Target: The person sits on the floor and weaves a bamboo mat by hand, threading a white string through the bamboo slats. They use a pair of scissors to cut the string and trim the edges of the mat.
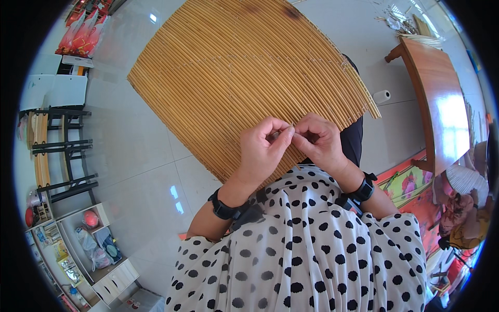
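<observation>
A large mat of thin yellow-brown reeds (208,78), bound side by side with rows of stitching, stretches away from my lap. Over its near edge my left hand (266,143) and my right hand (319,139) meet, thumbs and forefingers pinched together almost tip to tip. Whatever lies between the fingertips is too small to make out; it may be part of the binding. Dark scorched-looking patches mark the mat's far end. Each of my wrists bears a black strap with a small device.
A brown wooden table (442,99) stands at the right, with a white roll (381,96) on the tiled floor beside it. Folded black-legged frames (67,148) and a shelf unit (83,244) line the left. Red bags (83,34) sit at the far left.
</observation>
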`<state>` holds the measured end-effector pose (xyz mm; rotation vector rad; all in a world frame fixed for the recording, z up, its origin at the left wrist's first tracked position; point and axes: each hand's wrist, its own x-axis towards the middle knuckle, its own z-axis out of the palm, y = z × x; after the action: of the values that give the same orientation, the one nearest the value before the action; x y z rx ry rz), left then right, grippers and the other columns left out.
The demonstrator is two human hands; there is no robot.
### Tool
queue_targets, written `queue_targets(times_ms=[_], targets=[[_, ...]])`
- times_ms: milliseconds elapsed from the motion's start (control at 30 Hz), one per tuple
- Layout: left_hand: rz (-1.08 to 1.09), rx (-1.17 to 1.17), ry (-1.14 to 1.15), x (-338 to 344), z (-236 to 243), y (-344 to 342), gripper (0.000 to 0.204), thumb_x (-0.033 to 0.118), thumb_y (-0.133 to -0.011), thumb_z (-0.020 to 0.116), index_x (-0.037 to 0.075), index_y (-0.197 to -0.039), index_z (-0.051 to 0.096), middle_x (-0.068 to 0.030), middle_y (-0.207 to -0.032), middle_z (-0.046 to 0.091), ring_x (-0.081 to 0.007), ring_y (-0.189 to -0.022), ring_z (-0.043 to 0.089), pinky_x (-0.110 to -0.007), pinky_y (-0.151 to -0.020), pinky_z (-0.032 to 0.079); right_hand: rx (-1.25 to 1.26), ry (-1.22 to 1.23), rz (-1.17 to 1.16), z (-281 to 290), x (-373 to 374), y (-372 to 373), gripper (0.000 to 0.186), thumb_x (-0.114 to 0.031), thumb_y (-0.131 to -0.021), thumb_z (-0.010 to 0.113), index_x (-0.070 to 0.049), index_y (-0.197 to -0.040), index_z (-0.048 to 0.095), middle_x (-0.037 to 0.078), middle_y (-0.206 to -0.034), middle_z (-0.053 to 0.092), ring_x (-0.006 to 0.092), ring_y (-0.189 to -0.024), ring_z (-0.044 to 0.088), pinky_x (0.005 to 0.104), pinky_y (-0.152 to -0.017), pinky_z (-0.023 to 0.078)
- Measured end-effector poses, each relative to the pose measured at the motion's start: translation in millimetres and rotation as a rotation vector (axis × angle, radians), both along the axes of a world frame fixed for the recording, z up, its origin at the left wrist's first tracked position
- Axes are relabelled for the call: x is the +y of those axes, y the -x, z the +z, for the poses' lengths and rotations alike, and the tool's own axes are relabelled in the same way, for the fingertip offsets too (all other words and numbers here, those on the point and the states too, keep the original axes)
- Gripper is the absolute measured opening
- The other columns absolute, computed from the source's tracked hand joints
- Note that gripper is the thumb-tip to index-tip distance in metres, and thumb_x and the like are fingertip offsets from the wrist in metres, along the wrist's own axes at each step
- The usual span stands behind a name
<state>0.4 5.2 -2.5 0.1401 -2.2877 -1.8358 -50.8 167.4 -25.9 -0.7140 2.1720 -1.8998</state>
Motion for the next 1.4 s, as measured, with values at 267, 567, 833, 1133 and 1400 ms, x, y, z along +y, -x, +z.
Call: queue_targets(times_ms=[267,567,833,1133,1400], targets=[[-0.055,-0.098,-0.165,-4,-6,1,0.007,0.007,-0.092,0.069,0.0,-0.09,0.067,0.0024,-0.071,0.063,-0.0014,-0.063,0.054,-0.019,-0.055,0.042,-0.002,-0.009,0.05,1,1,2,0.009,-0.008,-0.086,0.076,-0.001,-0.086,0.072,0.004,-0.079,0.063,0.0103,-0.066,0.059,0.0235,-0.057,0.047],[-0.218,-0.307,-0.417,-11,-5,4,0.009,0.009,-0.097,0.065,0.001,-0.093,0.063,0.0059,-0.076,0.057,-0.0001,-0.065,0.047,-0.018,-0.056,0.038,-0.377,0.277,0.058,5,1,4,0.007,-0.005,-0.095,0.068,0.0,-0.098,0.071,0.001,-0.097,0.064,0.0073,-0.083,0.06,0.0214,-0.075,0.05],[-0.28,-0.362,-0.52,-8,-9,2,0.008,0.007,-0.097,0.065,0.0,-0.095,0.062,0.0053,-0.079,0.058,-0.001,-0.068,0.049,-0.018,-0.058,0.04,-0.344,0.252,0.058,-6,5,3,0.009,-0.008,-0.096,0.068,0.001,-0.095,0.069,-0.001,-0.09,0.06,0.005,-0.077,0.056,0.0196,-0.068,0.047],[-0.211,-0.161,-0.266,-1,-7,1,0.006,0.003,-0.095,0.064,-0.001,-0.097,0.061,0.0017,-0.082,0.062,-0.0029,-0.071,0.054,-0.019,-0.062,0.046,-0.376,0.295,0.018,-8,0,-1,0.013,-0.014,-0.1,0.064,-0.002,-0.095,0.061,-0.003,-0.079,0.059,0.0025,-0.064,0.051,0.0174,-0.057,0.043],[-0.209,-0.146,-0.21,-1,-2,1,0.007,0.006,-0.094,0.068,0.001,-0.097,0.065,0.0047,-0.081,0.062,0.0002,-0.071,0.053,-0.017,-0.062,0.043,-0.449,0.248,0.038,-6,3,1,0.013,-0.014,-0.102,0.062,-0.001,-0.098,0.061,-0.003,-0.08,0.059,0.0029,-0.065,0.051,0.0176,-0.057,0.043]])
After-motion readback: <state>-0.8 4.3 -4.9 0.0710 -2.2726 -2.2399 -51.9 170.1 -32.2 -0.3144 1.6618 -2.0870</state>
